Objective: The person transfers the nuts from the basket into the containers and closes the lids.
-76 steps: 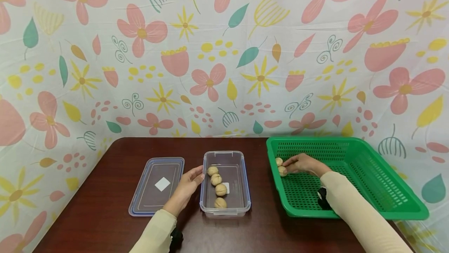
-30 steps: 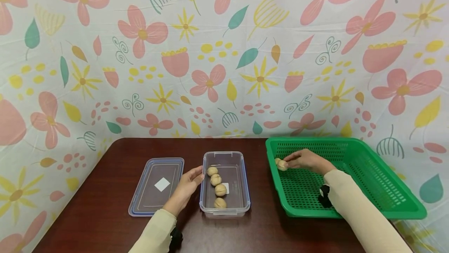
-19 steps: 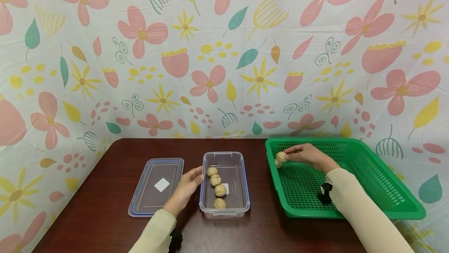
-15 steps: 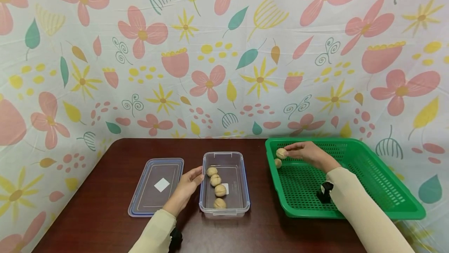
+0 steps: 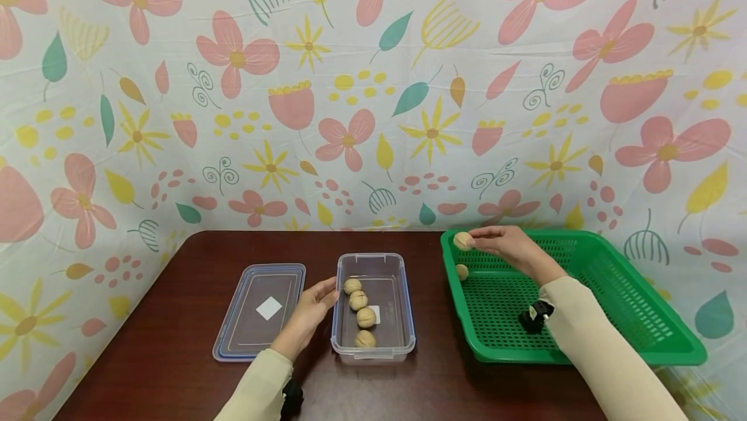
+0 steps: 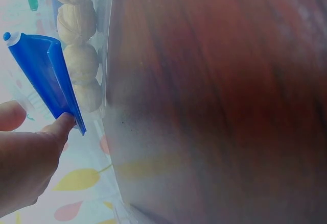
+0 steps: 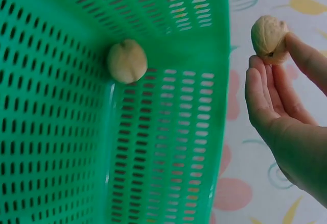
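The left grip (image 6: 28, 163) touches the blue flap (image 6: 43, 73) with a fingertip. To the flap's right, four walnuts (image 6: 77, 22) line up in the box (image 6: 106, 9); farther right lies the worktop (image 6: 214, 81).

Six walnuts (image 5: 366, 317): four inside one clear container (image 5: 376, 351), one inside one green basket (image 5: 496, 307) at the container's three o'clock, one in one right hand (image 5: 513, 249). One lid (image 5: 251, 304) at nine o'clock; one left hand (image 5: 310, 314).
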